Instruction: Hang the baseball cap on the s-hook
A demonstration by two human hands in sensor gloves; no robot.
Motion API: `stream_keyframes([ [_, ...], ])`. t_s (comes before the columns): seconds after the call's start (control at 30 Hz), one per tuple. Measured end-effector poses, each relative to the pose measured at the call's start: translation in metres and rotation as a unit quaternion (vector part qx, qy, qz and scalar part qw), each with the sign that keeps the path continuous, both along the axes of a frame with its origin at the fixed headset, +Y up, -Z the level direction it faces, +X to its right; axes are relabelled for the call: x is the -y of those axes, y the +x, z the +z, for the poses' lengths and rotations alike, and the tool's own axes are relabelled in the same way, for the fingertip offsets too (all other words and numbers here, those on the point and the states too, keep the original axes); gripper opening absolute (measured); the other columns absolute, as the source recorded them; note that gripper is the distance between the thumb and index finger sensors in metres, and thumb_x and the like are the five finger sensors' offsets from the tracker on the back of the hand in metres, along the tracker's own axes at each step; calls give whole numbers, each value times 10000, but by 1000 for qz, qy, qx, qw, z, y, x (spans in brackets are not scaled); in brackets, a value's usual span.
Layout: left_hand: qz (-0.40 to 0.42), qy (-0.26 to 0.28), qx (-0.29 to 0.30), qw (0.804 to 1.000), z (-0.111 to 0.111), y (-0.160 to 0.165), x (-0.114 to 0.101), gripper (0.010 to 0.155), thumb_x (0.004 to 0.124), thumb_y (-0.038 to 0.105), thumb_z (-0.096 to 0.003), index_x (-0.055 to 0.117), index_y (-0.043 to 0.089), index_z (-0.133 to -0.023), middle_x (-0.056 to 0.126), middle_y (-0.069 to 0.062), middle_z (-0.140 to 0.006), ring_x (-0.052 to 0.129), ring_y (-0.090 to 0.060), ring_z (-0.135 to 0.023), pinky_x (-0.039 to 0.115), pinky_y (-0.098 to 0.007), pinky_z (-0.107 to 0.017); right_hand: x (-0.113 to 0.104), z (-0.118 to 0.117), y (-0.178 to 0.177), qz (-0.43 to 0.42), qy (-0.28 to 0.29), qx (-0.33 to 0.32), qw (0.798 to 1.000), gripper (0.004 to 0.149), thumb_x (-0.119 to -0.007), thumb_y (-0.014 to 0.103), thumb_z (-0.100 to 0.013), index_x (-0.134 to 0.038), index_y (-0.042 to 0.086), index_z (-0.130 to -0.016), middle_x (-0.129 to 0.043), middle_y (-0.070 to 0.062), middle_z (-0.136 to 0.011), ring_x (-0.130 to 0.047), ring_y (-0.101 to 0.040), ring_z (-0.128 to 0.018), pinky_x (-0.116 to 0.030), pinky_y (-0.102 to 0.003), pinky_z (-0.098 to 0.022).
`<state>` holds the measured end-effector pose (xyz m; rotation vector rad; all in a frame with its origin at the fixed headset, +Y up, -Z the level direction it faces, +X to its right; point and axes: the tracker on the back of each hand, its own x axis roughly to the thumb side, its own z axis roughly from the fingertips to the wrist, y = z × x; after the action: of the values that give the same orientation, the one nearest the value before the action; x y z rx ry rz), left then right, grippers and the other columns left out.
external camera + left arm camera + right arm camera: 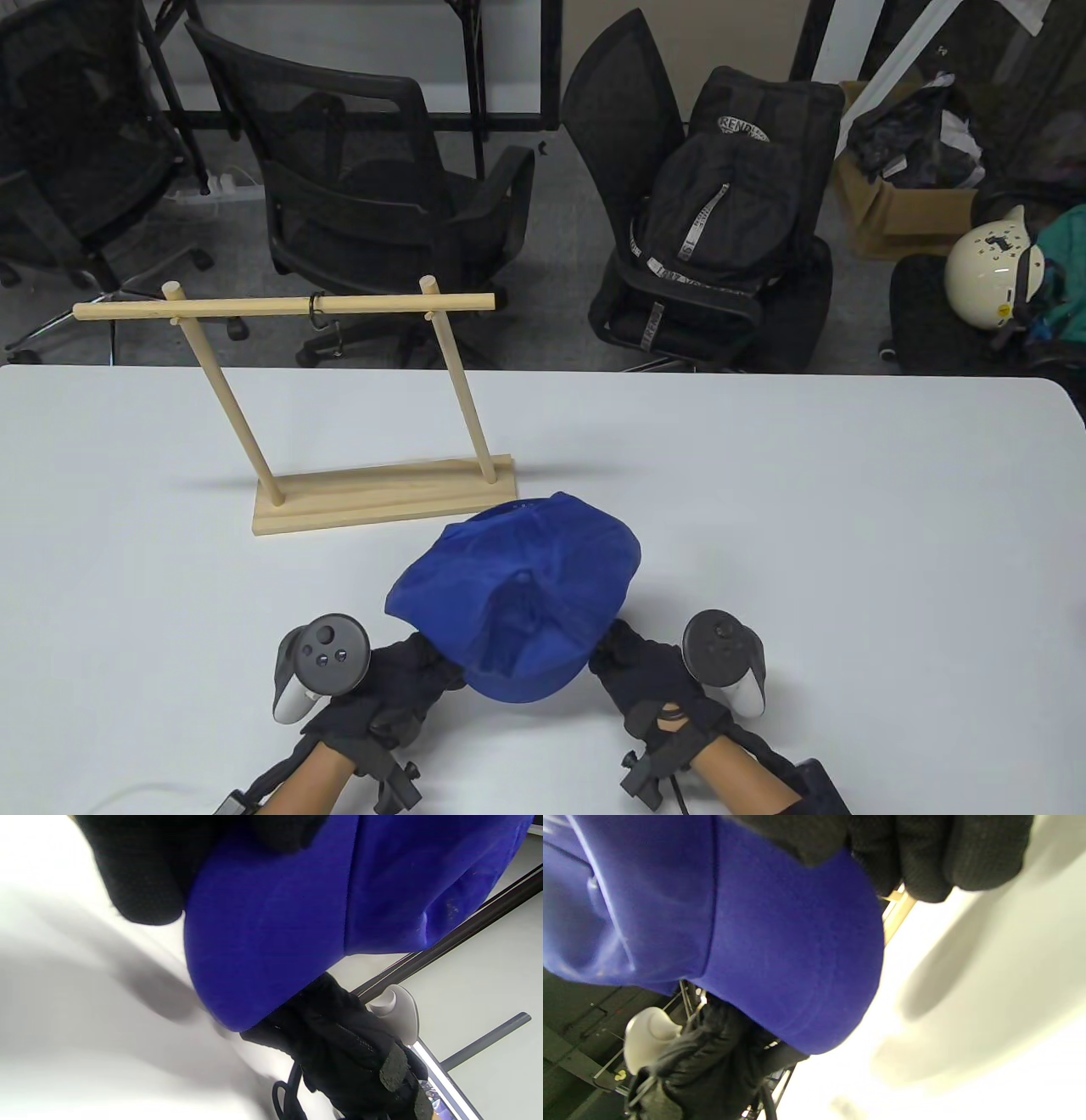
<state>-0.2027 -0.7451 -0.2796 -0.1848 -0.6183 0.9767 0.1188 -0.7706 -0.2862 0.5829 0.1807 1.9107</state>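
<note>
So the royal-blue fabric baseball cap (pixel 517 594) is gripped at its brim by the fingers of both the left hand (pixel 382 688) and right hand (pixel 657 679) over the white tabletop (pixel 848 526), with the small black s-hook (pixel 317 310) on the wooden dowel rack (pixel 339 407) well apart and bare, so the hanging remains.

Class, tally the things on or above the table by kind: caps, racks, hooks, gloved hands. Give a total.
Blue baseball cap: 1
Wooden rack: 1
Black s-hook: 1
Gloved hands, left hand and right hand: 2
Total: 5
</note>
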Motion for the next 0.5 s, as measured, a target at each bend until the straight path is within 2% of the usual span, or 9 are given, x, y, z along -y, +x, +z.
stream_keyframes([
  [0.17,9,25,-18,999,0,-12,-11,450,703,182,-567,707,197,-1017,898,-80,-990,996,-364,-901,922,-563,-598,-1,-2,4,11,5,8,1000,608,-717,129,-509,-498,-159,-998,-628,-466,-941,-725,-672,-826,-702,-686,-537],
  [0.5,37,95,-90,991,-3,-55,-52,453,700,184,-570,707,198,-1022,911,-76,-978,1012,-349,-880,921,-554,-604,-11,-6,19,34,31,26,999,605,-715,141,-513,-509,-154,-999,-628,-469,-942,-720,-676,-826,-697,-687,-536],
])
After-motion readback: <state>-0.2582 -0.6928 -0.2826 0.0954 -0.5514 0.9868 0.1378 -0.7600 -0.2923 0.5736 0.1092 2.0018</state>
